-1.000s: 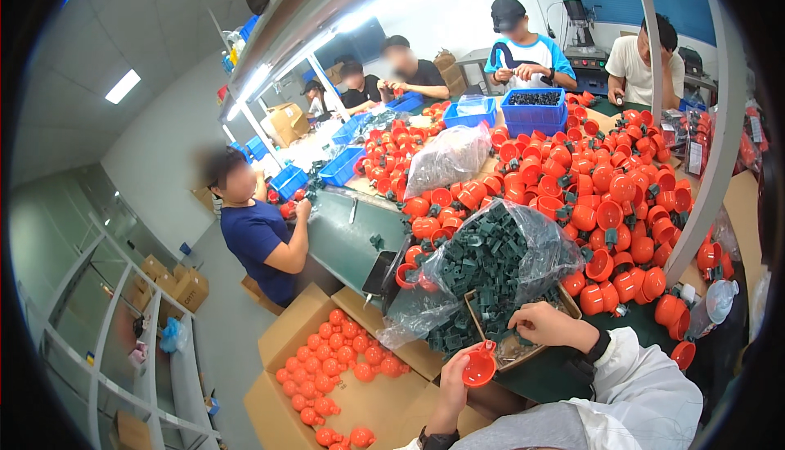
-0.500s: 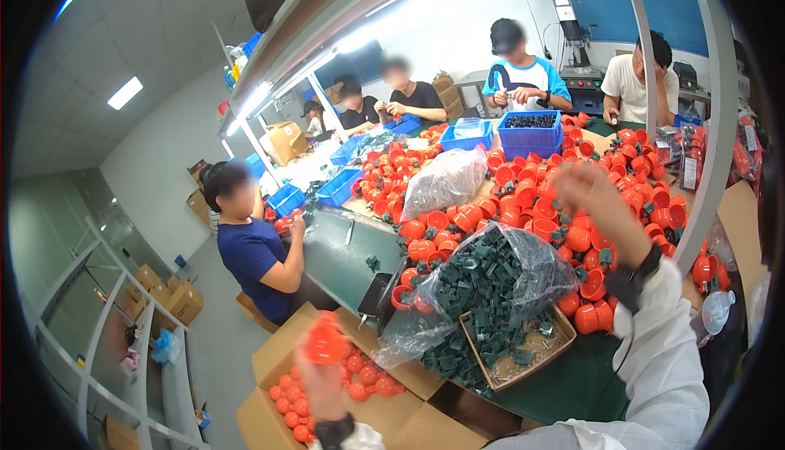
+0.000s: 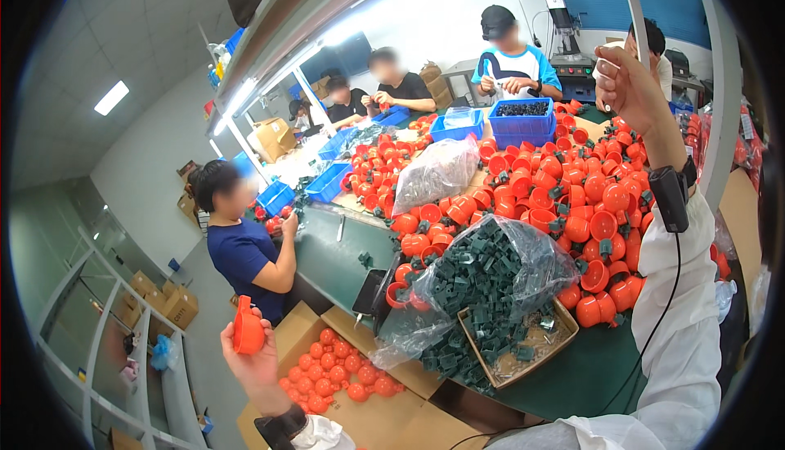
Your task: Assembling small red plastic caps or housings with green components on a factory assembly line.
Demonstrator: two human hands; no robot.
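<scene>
- The left hand holds one red cup; its fingers are wrapped round the body, and the narrow end points upward.
- This cup is raised at the left side, near the flap of the big carton, and apart from the red pieces which lie inside.
- The right hand is lifted high on the other side, with fingers bent; I cannot tell if something small is pinched between the fingertips.
- The step in hand seems to be the handling of this single cup, by the left hand alone.
- For the next move, I judge that a firm but gentle grip is called for, and attention to the carton flap just beside.
- On the green surface are a heap of red cups, a clear bag with dark green clips, and a shallow tray, partly filled.
- About writing: a carton on the floor carries dark printed marks, and the packs at far right have pale labels, too small to read. On the held cup I see no label.
</scene>
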